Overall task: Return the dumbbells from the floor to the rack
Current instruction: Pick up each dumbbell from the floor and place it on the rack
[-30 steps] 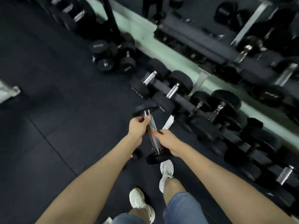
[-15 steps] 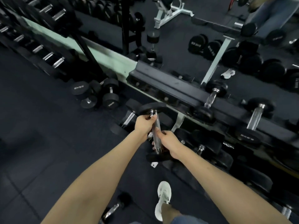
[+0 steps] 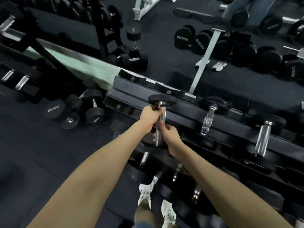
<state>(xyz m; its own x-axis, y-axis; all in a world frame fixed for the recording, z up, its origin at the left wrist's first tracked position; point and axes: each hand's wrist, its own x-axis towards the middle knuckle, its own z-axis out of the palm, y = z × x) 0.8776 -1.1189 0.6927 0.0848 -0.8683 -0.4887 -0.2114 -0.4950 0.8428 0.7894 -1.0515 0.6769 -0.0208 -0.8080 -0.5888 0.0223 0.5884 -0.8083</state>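
stretching across the right half of the scene, the dumbbell rack [image 3: 189,112] holds two dumbbells on its top tier to the right. the carried dumbbell [image 3: 160,122] hangs over that tier's left part, far head above the rail. left hand [image 3: 150,118] fingers are clenched round the handle's far end, right hand [image 3: 169,134] fingers round its near end.

A gym's free-weight area is shown. A long tiered dumbbell rack [image 3: 189,112] is set against a wall mirror [image 3: 164,51], with chrome-handled black dumbbells [image 3: 212,112] laid across its rails. More dumbbells, marked in kilograms [image 3: 54,109], are left on the dark rubber tiled floor [image 3: 41,153]. A white weight bench frame [image 3: 148,5] is reflected in the mirror.
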